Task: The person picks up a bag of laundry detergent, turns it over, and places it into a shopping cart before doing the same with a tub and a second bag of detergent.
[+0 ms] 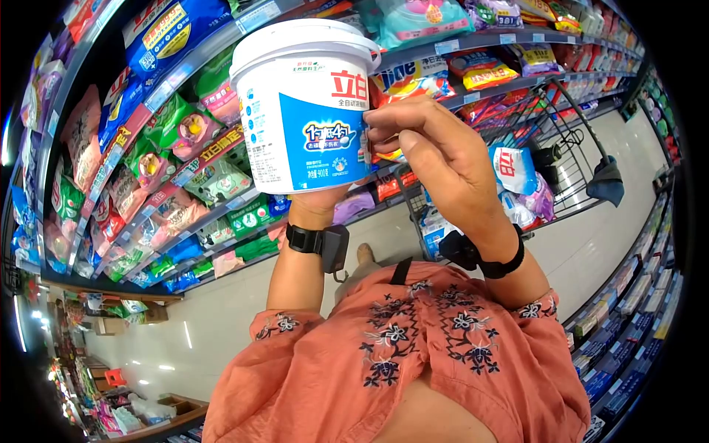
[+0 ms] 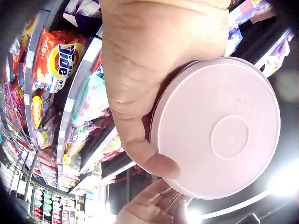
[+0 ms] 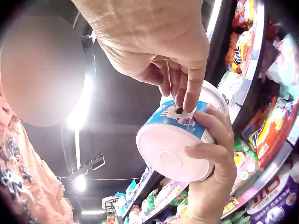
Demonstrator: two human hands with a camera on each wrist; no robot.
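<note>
A white lidded tub of laundry detergent [image 1: 310,103] with a blue label is held up at chest height, its printed side facing the head camera. My left hand [image 1: 319,201] grips it from behind and below. In the left wrist view the thumb of that left hand [image 2: 140,93] lies across the tub's round pale base [image 2: 196,140]. Beside the label is my right hand [image 1: 443,159], fingers loosely bent. The right wrist view has the fingertips of that right hand [image 3: 159,42] against the side of the tub [image 3: 175,151], close to the left fingers.
Shelves [image 1: 170,88] packed with bagged detergent line the left and front, including a Tide bag [image 1: 413,80]. A wire shopping cart [image 1: 565,148] stands at the right with a white-and-blue bag [image 1: 513,168] in it. More stocked shelves [image 1: 628,332] curve along the far right.
</note>
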